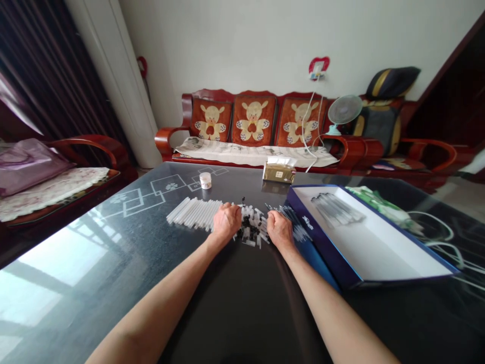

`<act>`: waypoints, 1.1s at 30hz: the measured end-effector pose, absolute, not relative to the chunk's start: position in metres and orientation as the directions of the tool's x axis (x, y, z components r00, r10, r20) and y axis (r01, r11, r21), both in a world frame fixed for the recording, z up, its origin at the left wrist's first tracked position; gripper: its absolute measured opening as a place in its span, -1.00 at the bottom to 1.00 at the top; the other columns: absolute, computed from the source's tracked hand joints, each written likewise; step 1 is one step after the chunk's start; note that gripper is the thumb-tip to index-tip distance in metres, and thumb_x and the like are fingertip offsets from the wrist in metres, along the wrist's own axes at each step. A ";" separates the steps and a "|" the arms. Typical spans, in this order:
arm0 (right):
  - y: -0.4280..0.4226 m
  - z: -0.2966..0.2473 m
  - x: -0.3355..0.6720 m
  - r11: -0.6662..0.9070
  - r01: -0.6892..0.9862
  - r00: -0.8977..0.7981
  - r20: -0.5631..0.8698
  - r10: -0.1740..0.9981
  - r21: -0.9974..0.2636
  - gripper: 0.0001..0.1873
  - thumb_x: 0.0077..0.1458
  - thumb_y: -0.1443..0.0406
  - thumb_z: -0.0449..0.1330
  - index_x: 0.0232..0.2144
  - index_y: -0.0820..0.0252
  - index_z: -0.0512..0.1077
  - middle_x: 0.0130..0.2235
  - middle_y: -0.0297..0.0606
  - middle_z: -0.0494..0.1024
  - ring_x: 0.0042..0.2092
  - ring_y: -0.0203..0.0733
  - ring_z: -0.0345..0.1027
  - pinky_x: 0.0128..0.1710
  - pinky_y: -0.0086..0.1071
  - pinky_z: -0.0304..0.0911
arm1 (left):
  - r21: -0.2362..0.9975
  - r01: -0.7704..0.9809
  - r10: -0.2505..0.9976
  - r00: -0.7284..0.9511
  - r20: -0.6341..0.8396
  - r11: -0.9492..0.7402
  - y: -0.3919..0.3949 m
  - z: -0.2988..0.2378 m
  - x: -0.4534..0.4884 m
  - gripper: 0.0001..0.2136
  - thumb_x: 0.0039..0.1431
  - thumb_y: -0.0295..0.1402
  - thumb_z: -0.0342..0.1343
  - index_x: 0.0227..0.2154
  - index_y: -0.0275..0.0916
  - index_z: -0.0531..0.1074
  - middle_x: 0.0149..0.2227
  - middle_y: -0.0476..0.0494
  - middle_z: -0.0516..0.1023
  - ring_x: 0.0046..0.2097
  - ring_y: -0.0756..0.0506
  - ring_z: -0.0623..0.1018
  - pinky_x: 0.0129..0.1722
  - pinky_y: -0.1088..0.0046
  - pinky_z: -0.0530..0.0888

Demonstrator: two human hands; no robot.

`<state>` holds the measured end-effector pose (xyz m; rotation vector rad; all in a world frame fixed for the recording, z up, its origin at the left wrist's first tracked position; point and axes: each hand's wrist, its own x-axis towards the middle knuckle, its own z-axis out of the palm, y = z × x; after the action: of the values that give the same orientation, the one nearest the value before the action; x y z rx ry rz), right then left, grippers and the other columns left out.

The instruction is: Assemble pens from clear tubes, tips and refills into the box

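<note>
My left hand [227,221] is closed, fingers curled, at the right end of a row of white translucent tubes [191,212] that look like pen barrels. My right hand [280,228] is also closed, a short way to the right. What either hand pinches is hidden by the fingers. Between them lies a loose heap of small clear caps and black parts [248,222]. Just beyond and beside my right hand are thin, dark-tipped sticks [301,232] like pen refills, lying against the box.
An open dark-blue box [359,268] with a white inside stands at right, a bundle of pens [337,210] in it. Farther back are a tissue pack [279,171] and a small white jar [205,180]. Green-white cloth [386,207] and white cables [447,247] lie beyond the box.
</note>
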<state>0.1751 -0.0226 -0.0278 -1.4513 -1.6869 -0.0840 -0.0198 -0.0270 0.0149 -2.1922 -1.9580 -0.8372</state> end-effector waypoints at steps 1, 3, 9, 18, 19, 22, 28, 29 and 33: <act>-0.023 -0.027 0.175 0.312 0.823 0.075 0.636 0.768 -0.474 -0.70 0.17 0.33 -0.06 -0.34 0.20 0.48 -0.31 -0.12 0.58 -0.25 -0.13 0.43 -0.18 -0.36 0.25 | 0.268 0.933 0.857 0.075 0.511 -0.241 -0.032 0.009 -0.007 -0.72 0.27 -0.31 -0.10 -0.41 -0.18 0.51 -0.36 -0.13 0.50 -0.23 -0.09 0.46 -0.32 0.48 0.29; -0.023 -0.026 0.175 0.311 0.819 0.077 0.630 0.773 -0.482 -0.69 0.17 0.33 -0.07 -0.33 0.20 0.48 -0.31 -0.12 0.58 -0.24 -0.13 0.43 -0.17 -0.35 0.25 | 0.225 0.919 0.784 0.129 0.607 -0.325 -0.037 0.000 0.008 -0.73 0.29 -0.30 -0.10 -0.40 -0.17 0.49 -0.38 -0.12 0.49 -0.25 -0.10 0.45 -0.33 0.46 0.29; -0.032 -0.026 0.172 0.384 0.785 0.055 0.672 0.739 -0.486 -0.69 0.21 0.32 -0.09 -0.24 0.18 0.46 -0.25 -0.12 0.56 -0.19 -0.13 0.42 -0.11 -0.33 0.27 | 0.104 0.873 0.639 0.262 0.723 -0.476 -0.035 -0.008 0.006 -0.74 0.30 -0.31 -0.10 -0.40 -0.18 0.47 -0.46 -0.10 0.44 -0.31 -0.08 0.43 -0.33 0.44 0.28; -0.019 0.061 0.218 0.343 0.863 0.064 0.754 0.653 -0.371 -0.74 0.13 0.36 0.01 -0.23 0.21 0.48 -0.24 -0.15 0.54 -0.18 -0.15 0.39 -0.10 -0.33 0.25 | 0.115 0.853 0.600 0.256 0.758 -0.509 -0.032 -0.008 0.003 -0.76 0.30 -0.32 -0.10 -0.35 -0.19 0.48 -0.46 -0.09 0.45 -0.32 -0.07 0.44 -0.32 0.45 0.29; -0.012 0.068 0.235 0.264 0.890 0.094 0.716 0.692 -0.372 -0.75 0.09 0.38 0.03 -0.25 0.22 0.49 -0.25 -0.15 0.54 -0.19 -0.14 0.40 -0.11 -0.33 0.25 | 0.120 0.849 0.599 0.256 0.759 -0.514 -0.032 -0.008 0.003 -0.76 0.30 -0.32 -0.09 -0.35 -0.19 0.48 -0.46 -0.08 0.46 -0.32 -0.07 0.44 -0.32 0.45 0.29; 0.005 0.068 0.288 -0.061 0.922 0.248 0.464 0.850 -0.382 -0.80 -0.07 0.47 0.11 -0.42 0.21 0.51 -0.39 -0.19 0.54 -0.28 -0.13 0.40 -0.19 -0.31 0.22 | 0.139 0.840 0.604 0.253 0.756 -0.525 -0.032 -0.008 0.004 -0.76 0.30 -0.33 -0.09 -0.35 -0.19 0.47 -0.46 -0.09 0.46 -0.32 -0.06 0.45 -0.31 0.45 0.30; 0.004 0.026 0.342 -0.326 0.874 0.408 0.180 0.895 -0.360 -0.67 -0.18 0.54 0.15 -0.84 0.23 0.24 -0.68 -0.22 0.30 -0.43 -0.11 0.34 -0.39 -0.25 0.12 | 0.136 0.833 0.610 0.271 0.745 -0.536 -0.032 -0.006 0.005 -0.75 0.31 -0.33 -0.11 -0.34 -0.19 0.47 -0.45 -0.10 0.46 -0.31 -0.07 0.45 -0.29 0.45 0.33; 0.004 0.021 0.344 -0.343 0.867 0.422 0.166 0.891 -0.361 -0.65 -0.19 0.53 0.16 -0.85 0.22 0.20 -0.69 -0.24 0.28 -0.44 -0.10 0.34 -0.40 -0.24 0.12 | 0.134 0.834 0.611 0.273 0.743 -0.536 -0.032 -0.005 0.005 -0.75 0.31 -0.33 -0.12 -0.34 -0.19 0.47 -0.45 -0.10 0.47 -0.31 -0.07 0.45 -0.29 0.45 0.33; 0.009 0.014 0.345 -0.398 0.839 0.468 0.119 0.876 -0.370 -0.61 -0.25 0.52 0.19 -0.90 0.19 0.13 -0.73 -0.32 0.21 -0.48 -0.09 0.34 -0.41 -0.22 0.15 | 0.131 0.837 0.614 0.274 0.740 -0.532 -0.032 -0.004 0.005 -0.74 0.30 -0.33 -0.12 -0.34 -0.20 0.47 -0.45 -0.11 0.46 -0.32 -0.07 0.45 -0.30 0.44 0.33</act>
<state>0.3454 0.0089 0.0141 -2.3431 -1.4414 0.1327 0.0047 -0.0325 -0.0041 -2.2630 -1.3316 -1.1137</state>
